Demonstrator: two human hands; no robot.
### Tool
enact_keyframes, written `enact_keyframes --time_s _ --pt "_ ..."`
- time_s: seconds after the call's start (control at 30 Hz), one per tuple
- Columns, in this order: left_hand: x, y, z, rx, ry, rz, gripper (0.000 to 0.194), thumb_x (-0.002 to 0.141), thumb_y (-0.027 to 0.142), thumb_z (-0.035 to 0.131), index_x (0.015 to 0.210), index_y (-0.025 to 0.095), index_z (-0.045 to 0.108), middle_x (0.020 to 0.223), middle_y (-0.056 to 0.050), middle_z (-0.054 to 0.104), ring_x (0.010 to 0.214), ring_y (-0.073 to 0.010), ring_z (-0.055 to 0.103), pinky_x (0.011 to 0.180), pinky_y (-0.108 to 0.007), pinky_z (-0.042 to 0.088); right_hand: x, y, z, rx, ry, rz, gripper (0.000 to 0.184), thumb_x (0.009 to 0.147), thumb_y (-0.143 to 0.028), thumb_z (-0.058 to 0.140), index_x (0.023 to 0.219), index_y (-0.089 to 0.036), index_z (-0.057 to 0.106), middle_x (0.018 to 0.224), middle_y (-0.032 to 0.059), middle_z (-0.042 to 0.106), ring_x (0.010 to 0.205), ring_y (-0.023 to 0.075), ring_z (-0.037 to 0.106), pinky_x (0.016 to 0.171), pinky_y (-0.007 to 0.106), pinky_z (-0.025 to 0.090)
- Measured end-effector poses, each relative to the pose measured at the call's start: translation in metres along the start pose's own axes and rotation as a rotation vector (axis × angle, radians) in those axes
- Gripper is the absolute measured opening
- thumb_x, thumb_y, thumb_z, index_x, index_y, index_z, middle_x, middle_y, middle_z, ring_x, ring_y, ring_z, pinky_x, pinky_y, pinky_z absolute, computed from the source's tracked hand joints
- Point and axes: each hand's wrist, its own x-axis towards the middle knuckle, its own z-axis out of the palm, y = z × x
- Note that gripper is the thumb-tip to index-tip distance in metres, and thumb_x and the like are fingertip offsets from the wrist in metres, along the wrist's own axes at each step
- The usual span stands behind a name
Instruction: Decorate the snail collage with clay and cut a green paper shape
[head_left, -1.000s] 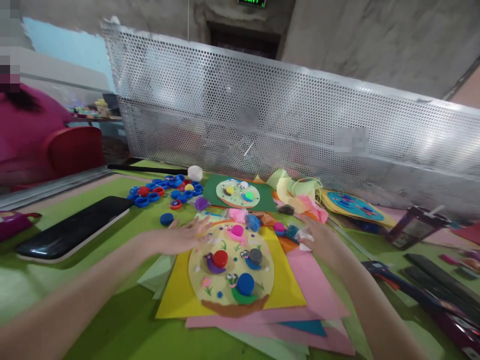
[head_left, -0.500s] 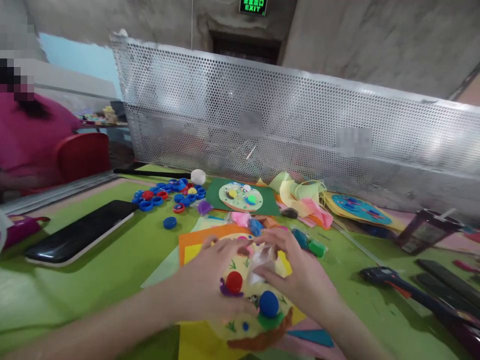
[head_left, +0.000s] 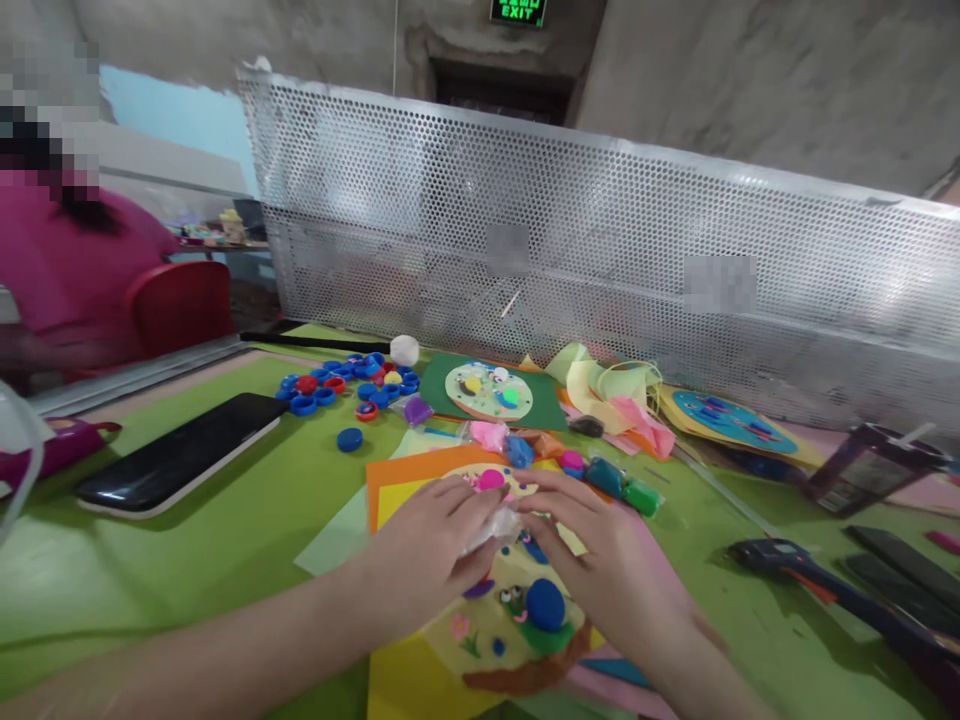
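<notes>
My left hand [head_left: 431, 535] is closed around a small clear plastic wrapper [head_left: 495, 527]; whatever it contains cannot be made out. My right hand [head_left: 592, 535] meets it from the other side, its thumb and fingertips pinching the wrapper's edge. Beneath both hands lies a pale round craft picture [head_left: 487, 650] on yellow [head_left: 397, 670] and orange sheets. A blue bottle cap [head_left: 546, 605] forms the shell of a green clay snail, with a pink cap [head_left: 492, 481] near the top and a brown clay strip [head_left: 525, 675] along the lower rim. My left hand partly covers the picture.
Small packets of coloured clay [head_left: 604, 476] lie just beyond the picture. At left are a phone [head_left: 184, 450] and a heap of bottle caps [head_left: 304, 404]; at right, a glue gun [head_left: 795, 565] and a dark cup [head_left: 870, 470]. A perforated metal screen [head_left: 600, 250] stands behind.
The clear wrapper has shifted from my right hand toward my left, which now closes around it. My left hand has come over the red cap, hiding it. The view has shifted slightly.
</notes>
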Motion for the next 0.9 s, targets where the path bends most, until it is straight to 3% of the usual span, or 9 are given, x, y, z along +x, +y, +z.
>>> enact_keyframes --time_s 0.13,0.4,0.7,0.83,0.9 --pt "-0.001 0.0 0.004 0.122 0.046 0.084 0.031 0.08 0.015 0.051 0.111 0.01 0.052 0.097 -0.012 0.065 0.093 -0.0251 0.059 0.079 -0.038 0.049 -0.003 0.002 0.005 0.013 0.02 -0.012 0.013 0.081 -0.02 0.055 0.084 -0.024 0.067 0.104 0.0036 0.067 0.093 0.0194 0.063 0.081 0.035 0.053" --pt "-0.004 -0.001 0.006 0.23 -0.029 0.096 0.031 0.083 0.018 0.047 0.114 0.015 0.051 0.099 -0.01 0.064 0.092 -0.0254 0.057 0.079 -0.04 0.046 -0.006 0.001 0.009 -0.075 0.009 -0.111 0.017 0.082 -0.017 0.052 0.089 -0.023 0.066 0.105 0.004 0.066 0.094 0.0191 0.061 0.08 0.036 0.053" --pt "-0.004 0.005 0.011 0.527 0.12 0.263 0.034 0.091 0.02 0.033 0.107 0.005 0.058 0.073 -0.011 0.067 0.076 -0.0263 0.058 0.066 -0.039 0.046 -0.008 -0.002 0.018 -0.139 0.059 -0.116 0.02 0.079 -0.012 0.048 0.084 -0.019 0.065 0.097 0.0077 0.067 0.088 0.021 0.062 0.074 0.038 0.054" --pt "-0.005 0.006 0.013 0.539 0.061 0.247 0.032 0.09 0.018 0.034 0.105 0.007 0.06 0.074 -0.011 0.067 0.077 -0.0265 0.058 0.068 -0.04 0.047 -0.009 -0.001 0.02 -0.149 0.038 -0.101 0.02 0.077 -0.012 0.049 0.083 -0.022 0.066 0.093 0.0046 0.068 0.084 0.0199 0.063 0.073 0.036 0.054" --pt "-0.004 0.006 0.007 0.444 0.027 0.194 0.031 0.089 0.019 0.035 0.105 0.009 0.06 0.078 -0.011 0.067 0.081 -0.0269 0.058 0.07 -0.04 0.047 -0.008 0.002 0.013 -0.178 0.091 -0.103 0.019 0.077 -0.013 0.051 0.084 -0.023 0.065 0.091 0.0035 0.069 0.083 0.0199 0.062 0.074 0.037 0.053"
